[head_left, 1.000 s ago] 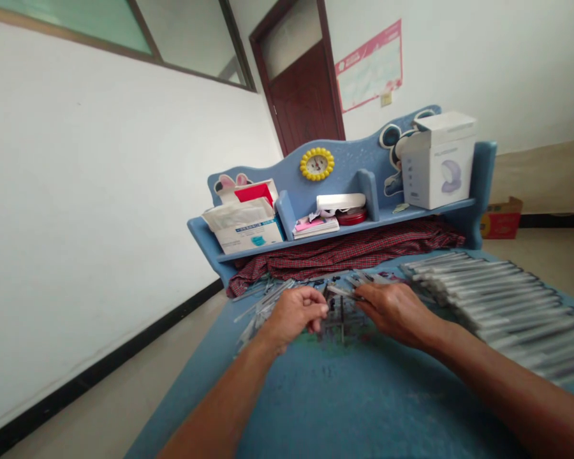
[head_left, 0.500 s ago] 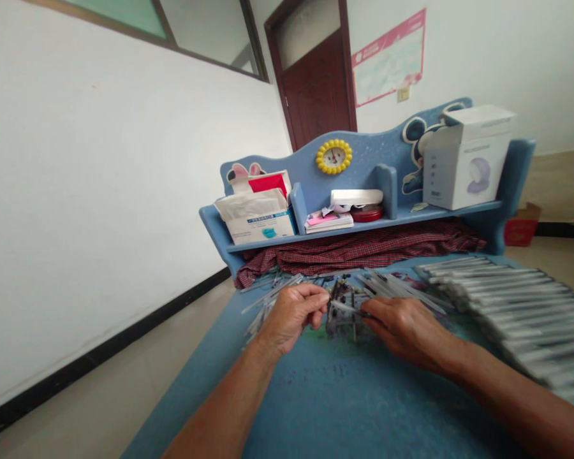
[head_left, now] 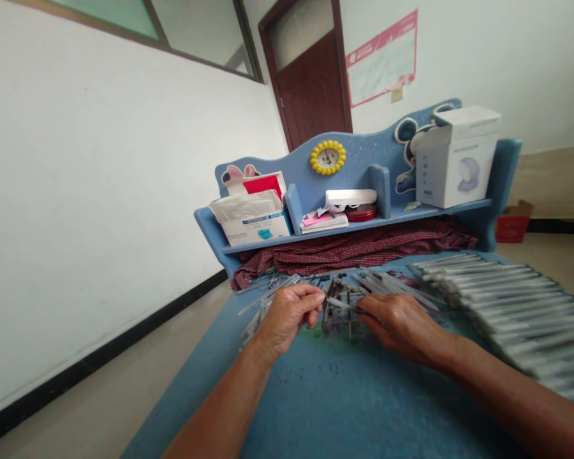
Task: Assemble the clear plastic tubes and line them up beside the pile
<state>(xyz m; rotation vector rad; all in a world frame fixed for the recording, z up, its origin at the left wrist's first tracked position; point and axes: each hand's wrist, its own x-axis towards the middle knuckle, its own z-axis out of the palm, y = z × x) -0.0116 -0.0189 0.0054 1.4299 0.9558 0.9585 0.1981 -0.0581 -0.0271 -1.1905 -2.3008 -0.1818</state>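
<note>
A clear pen barrel spans the gap between my two hands, a little above the table. My left hand pinches its left end between thumb and forefinger; whatever small part sits at the fingertips is too small to make out. Closed around the other end is my right hand, whose fingers partly hide it. Beneath and behind the barrel lie small dark pen parts. Loose translucent tubes fan out behind my right hand, and more thin tubes are scattered beyond my left hand.
A thick stack of pens covers the right side of the blue table. At the back, a blue shelf carries a mask box, a white carton and papers. Checked cloth lies under it.
The view has shifted slightly, so everything sits a bit further left. Both hands keep the same hold on the pen barrel, which tilts slightly differently.
</note>
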